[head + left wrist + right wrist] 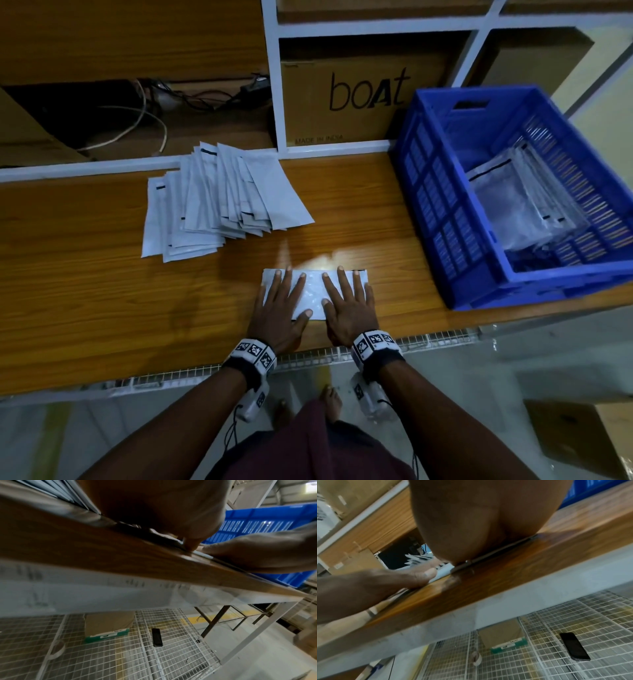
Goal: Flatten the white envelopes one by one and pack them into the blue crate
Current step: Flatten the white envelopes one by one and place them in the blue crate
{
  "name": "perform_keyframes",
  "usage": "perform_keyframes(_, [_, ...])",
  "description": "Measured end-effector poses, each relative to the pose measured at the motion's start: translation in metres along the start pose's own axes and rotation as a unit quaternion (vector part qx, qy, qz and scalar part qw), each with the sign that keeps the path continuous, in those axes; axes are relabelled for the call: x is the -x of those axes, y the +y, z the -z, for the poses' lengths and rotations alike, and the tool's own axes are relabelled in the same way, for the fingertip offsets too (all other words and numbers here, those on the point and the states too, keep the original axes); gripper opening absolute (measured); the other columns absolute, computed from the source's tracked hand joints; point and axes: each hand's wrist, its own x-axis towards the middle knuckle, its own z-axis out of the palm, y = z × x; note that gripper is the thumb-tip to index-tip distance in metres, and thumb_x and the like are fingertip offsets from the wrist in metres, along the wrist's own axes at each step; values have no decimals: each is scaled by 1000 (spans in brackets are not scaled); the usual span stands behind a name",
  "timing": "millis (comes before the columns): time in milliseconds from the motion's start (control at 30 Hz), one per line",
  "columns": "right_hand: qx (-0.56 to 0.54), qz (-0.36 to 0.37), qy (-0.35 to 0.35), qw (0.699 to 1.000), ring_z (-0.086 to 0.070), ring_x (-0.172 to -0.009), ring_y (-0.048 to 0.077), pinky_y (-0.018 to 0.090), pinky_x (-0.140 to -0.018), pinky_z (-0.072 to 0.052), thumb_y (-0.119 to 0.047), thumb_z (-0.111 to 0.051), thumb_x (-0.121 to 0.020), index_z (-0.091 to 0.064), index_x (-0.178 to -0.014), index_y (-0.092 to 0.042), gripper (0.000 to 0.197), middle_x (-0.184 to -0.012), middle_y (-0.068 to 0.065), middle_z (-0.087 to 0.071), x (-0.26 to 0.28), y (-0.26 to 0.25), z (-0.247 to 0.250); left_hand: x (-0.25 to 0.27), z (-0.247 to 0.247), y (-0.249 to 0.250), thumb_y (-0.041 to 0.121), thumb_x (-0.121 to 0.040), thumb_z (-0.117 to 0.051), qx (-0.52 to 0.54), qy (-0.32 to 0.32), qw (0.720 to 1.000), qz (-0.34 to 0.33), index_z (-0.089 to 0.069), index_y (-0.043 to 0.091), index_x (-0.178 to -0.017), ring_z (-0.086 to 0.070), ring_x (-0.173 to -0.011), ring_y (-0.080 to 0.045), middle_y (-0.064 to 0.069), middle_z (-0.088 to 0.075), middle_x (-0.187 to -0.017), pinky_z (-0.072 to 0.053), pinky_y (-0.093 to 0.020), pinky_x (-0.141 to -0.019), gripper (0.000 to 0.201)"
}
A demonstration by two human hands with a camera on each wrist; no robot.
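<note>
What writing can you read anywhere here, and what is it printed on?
"boAt": on the cardboard box in the shelf behind the table.
"MADE IN INDIA": faint, along that box's bottom edge.
Handwritten label on the small green-edged box under the table: too blurred to read.
Wrist bands: only coded squares, no words.

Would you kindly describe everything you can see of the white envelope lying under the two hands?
The white envelope is a glossy, plastic-looking mailer, slightly crinkled in the middle, lying flat and lengthwise near the front edge of the wooden table. The left hand and the right hand press on it with spread, straight fingers, covering both ends. It lies apart from the pile of envelopes and the blue crate.
</note>
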Motion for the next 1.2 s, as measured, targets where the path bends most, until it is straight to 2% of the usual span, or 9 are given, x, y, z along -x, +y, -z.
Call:
perform_keyframes(133, [1,-4,-4,1000,24,-151,23,47,-119,17,-51,-11,-105,8,-158,-41,57,-165,-6,22,-2,-1,0,-3,4,1,63,-100,-22,-14,-9,999,-37,20,40,-158,24,-154,-16,6,25,-167,12,-50,-125,75])
perform_keyframes(367, [4,0,-38,999,26,-150,24,50,-120,15,-53,-11,-105,14,-156,-41,59,-163,-6,27,-3,3,4,-10,5,-5,72,-93,-11,-31,-43,997,-58,3,34,-163,16,-156,-16,5,15,-169,8,-52,-125,81])
perform_keyframes(500, [14,18,-47,999,32,-147,24,53,-119,17,-67,-11,-100,14,-155,-46,64,-162,-7,31,-2,1,11,-11,9,-1,67,-94,-2,-33,-40,997,-50,0,35,-163,15,-155,-14,8,15,-168,3,-52,-126,76])
perform_keyframes(567, [38,60,-35,997,32,-147,23,53,-119,19,-72,-15,-98,9,-156,-45,69,-163,-7,27,0,-6,15,-14,12,1,62,-94,-2,-32,-35,998,-51,-6,35,-163,7,-157,-16,5,7,-170,-2,-54,-126,74])
perform_keyframes(700, [77,99,-77,989,21,-152,24,55,-122,8,-60,-32,-100,9,-158,-40,74,-167,-3,14,-6,-15,19,-16,21,4,59,-98,-3,-4,-49,998,-46,-15,31,-163,1,-158,-16,6,1,-171,-6,-49,-127,71])
perform_keyframes(800, [88,106,-92,986,11,-154,28,51,-122,6,-54,-31,-103,11,-157,-41,70,-168,-1,11,-13,-19,27,-16,28,4,47,-110,-21,4,-52,998,-43,-14,27,-164,3,-157,-12,6,1,-171,-5,-44,-127,58])
perform_keyframes(900, [104,110,-108,982,3,-154,31,50,-123,-1,-48,-34,-104,11,-157,-38,70,-169,2,4,-17,-26,37,-17,33,5,41,-111,-24,8,-45,998,-47,-12,21,-164,-1,-158,-12,4,-4,-171,-7,-40,-127,58])
perform_keyframes(1067, [142,101,-125,977,-5,-153,35,50,-124,-5,-38,-40,-104,8,-159,-35,73,-168,4,-2,-23,-38,48,-15,24,5,62,-105,-20,-20,-49,998,-17,-9,18,-164,-2,-158,-15,1,-5,-172,-4,-42,-127,75])
perform_keyframes(1200, [173,101,-123,972,-7,-153,36,51,-123,-6,-36,-34,-106,-2,-160,-33,63,-168,3,-3,-17,-35,50,-7,15,-7,91,-81,4,-13,-17,999,38,-1,16,-164,3,-158,-18,1,4,-171,1,-46,-127,111])
